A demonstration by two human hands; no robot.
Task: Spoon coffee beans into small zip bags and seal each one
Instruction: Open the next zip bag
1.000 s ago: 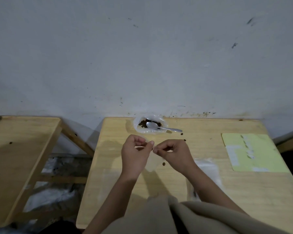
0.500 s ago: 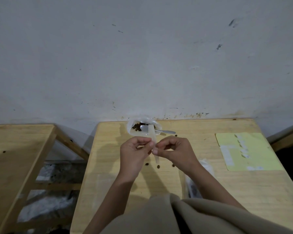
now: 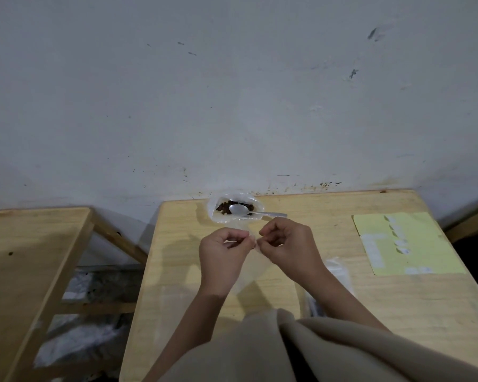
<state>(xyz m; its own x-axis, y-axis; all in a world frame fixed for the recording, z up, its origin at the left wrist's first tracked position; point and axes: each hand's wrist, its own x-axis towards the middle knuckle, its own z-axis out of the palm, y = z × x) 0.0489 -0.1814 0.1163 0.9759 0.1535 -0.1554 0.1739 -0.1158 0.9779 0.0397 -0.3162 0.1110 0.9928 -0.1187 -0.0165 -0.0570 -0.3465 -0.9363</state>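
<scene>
**Both hands pinch a small clear bag over the table**

A grey-white wall (image 3: 232,92), scuffed and speckled near its foot, fills the upper half of the view. Below it stands a pale wooden table (image 3: 370,299), with a second wooden table (image 3: 25,257) off to the left across a gap.

On the main table's right side lies a yellow sheet (image 3: 414,244) bearing white stickers. At the far edge, against the wall, sits an open plastic bag of coffee beans (image 3: 233,209) with a metal spoon (image 3: 243,210) resting in it, bowl on the beans and handle pointing right. A pile of clear plastic (image 3: 337,271) lies just beside the right forearm; it looks like spare bags, though the view is too dim to be sure.

The left hand (image 3: 221,257) and right hand (image 3: 290,246) meet just in front of the bean bag, raised above the table. Each is curled, thumb against forefinger, pinching the top edge of a small zip bag (image 3: 249,274), which hangs down between the wrists, nearly see-through.

Half a second ago the bag showed as a narrow upright strip between the fingers; it now hangs broad and flat, and the hands sit slightly farther apart.
</scene>
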